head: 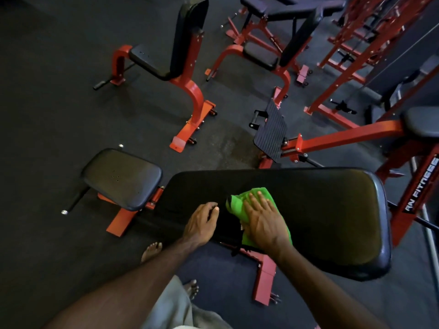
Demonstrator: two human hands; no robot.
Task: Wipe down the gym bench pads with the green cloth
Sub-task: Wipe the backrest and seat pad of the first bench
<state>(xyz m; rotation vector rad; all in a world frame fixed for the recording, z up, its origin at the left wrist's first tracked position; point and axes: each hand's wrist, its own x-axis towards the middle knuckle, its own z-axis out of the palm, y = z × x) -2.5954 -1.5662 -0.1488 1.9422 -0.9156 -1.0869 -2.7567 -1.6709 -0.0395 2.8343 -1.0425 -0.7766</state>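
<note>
A long black back pad (320, 210) of a red-framed bench stretches across the middle right of the view. Its smaller black seat pad (121, 176) lies to the left. The green cloth (237, 203) is spread on the back pad's near left part. My right hand (263, 224) presses flat on the cloth with straight fingers. My left hand (202, 224) rests on the pad just left of the cloth, its fingers loosely curled and holding nothing.
Two other red benches with black pads (171, 51) (268, 53) stand farther back on the dark rubber floor. A ribbed black footplate (270, 131) and red machine frames (344, 138) crowd the right side. My bare feet (152, 251) stand below the bench.
</note>
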